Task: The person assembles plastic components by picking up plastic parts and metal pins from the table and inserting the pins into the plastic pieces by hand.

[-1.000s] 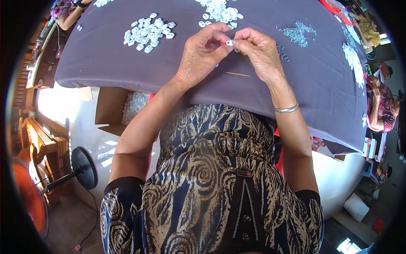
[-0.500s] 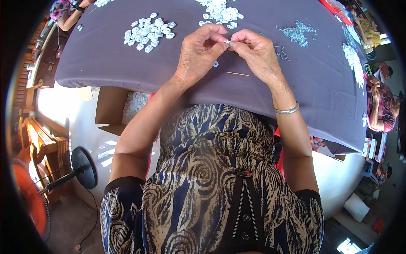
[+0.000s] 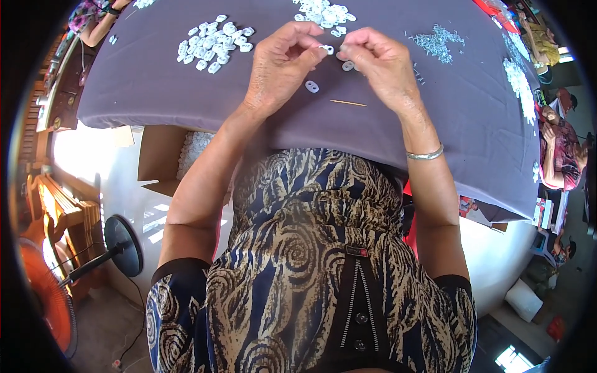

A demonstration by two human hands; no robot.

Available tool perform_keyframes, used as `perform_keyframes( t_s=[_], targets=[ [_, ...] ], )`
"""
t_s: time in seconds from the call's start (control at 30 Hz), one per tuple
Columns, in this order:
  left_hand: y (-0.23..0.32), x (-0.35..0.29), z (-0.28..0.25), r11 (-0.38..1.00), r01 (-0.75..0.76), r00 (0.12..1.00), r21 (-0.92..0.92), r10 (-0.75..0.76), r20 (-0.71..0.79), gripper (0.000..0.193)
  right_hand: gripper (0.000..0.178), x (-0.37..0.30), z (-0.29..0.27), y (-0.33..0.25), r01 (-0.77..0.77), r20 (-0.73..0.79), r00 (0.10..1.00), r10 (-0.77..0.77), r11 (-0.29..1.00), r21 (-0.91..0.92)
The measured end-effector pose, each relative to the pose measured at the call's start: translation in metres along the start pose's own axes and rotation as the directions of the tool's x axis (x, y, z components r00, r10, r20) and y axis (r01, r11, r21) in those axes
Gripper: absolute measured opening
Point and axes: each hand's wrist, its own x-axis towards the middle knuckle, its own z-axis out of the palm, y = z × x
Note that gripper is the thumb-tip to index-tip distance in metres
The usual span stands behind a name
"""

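My left hand [image 3: 278, 65] pinches a small white plastic piece with a hole [image 3: 327, 50] between thumb and forefinger. Just to its right, my right hand [image 3: 380, 68] has thumb and forefinger pressed together; whatever is between them is too small to make out. A gap separates the two hands' fingertips. Under the right fingertips lies a two-holed white piece [image 3: 348, 65], partly covered. A second oval two-holed piece [image 3: 311, 86] rests on the cloth by my left hand. Nearer to me lies a wooden toothpick [image 3: 349, 102].
On the grey tablecloth [image 3: 161, 93] are a heap of white pieces [image 3: 214, 42] at left, another heap [image 3: 323, 12] at the back and a scatter of small metal pins [image 3: 438, 43] at right. A cardboard box [image 3: 160, 152] stands below the table edge. Other people sit at both sides.
My hands have moved apart from each other and slightly away from me. The white piece stays in my left fingers. The two-holed pieces on the cloth now show more fully.
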Motion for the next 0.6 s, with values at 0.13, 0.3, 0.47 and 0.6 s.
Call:
perform_keyframes(
  t_s=[0.13, 0.3, 0.47, 0.6],
  targets=[
    [0.0, 0.002, -0.003, 1.0, 0.024, 0.998, -0.002, -0.024, -0.055, 0.024, 0.008, 0.002, -0.038, 0.002, -0.03, -0.231, 0.973, 0.027, 1.0, -0.006],
    [-0.007, -0.002, 0.004, 0.999, 0.048, 0.998, 0.024, -0.046, -0.051, 0.025, 0.008, 0.002, -0.069, 0.03, -0.108, -0.28, 0.959, 0.039, 0.966, -0.234],
    [-0.011, -0.004, 0.006, 0.998, 0.054, 0.998, -0.013, -0.054, -0.042, 0.025, 0.012, 0.001, -0.061, 0.026, -0.121, -0.21, 0.978, 0.012, 0.847, -0.517],
    [-0.011, -0.005, 0.005, 0.998, 0.061, 0.998, -0.023, -0.061, -0.031, 0.024, 0.012, 0.0, -0.077, 0.029, -0.168, -0.258, 0.966, 0.017, 0.799, -0.577]
  ],
)
